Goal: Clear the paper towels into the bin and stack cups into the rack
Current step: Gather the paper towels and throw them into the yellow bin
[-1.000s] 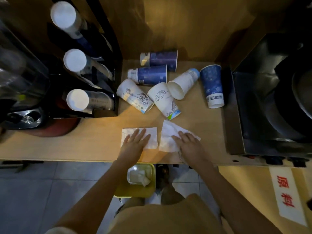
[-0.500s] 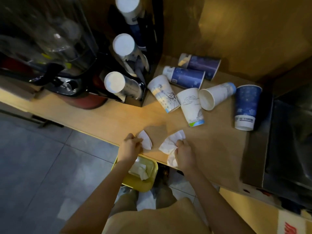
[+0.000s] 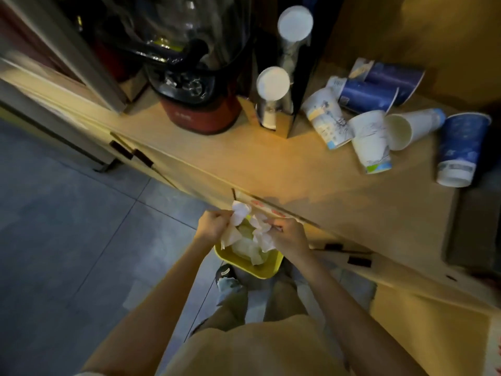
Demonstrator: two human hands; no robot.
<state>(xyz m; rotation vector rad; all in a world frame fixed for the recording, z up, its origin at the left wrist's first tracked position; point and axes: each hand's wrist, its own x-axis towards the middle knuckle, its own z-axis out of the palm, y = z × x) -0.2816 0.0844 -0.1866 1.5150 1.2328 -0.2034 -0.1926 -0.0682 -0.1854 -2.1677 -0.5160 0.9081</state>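
Leftmost on the wooden counter [image 3: 271,164]: a red-based blender [image 3: 195,104] with a dark jug. Just right of it, the black cup rack [image 3: 287,85], holding two stacks of cups with their white bases facing the camera. Further right, six loose paper cups scattered on the counter: a white printed cup [image 3: 326,118] on its side beside the rack, two dark blue cups [image 3: 368,96] lying behind it, another white printed cup [image 3: 371,142], a white cup [image 3: 412,127] on its side with its mouth showing, and a blue cup [image 3: 461,150] upside down at the far right.

Below the counter edge, over the yellow bin [image 3: 260,270] on the grey floor: left hand [image 3: 214,226] closed around a crumpled paper towel [image 3: 235,221], right hand [image 3: 290,234] closed around a second crumpled towel [image 3: 261,232], both held just above the bin's opening. More white paper already inside the bin. Somewhat blurred throughout.
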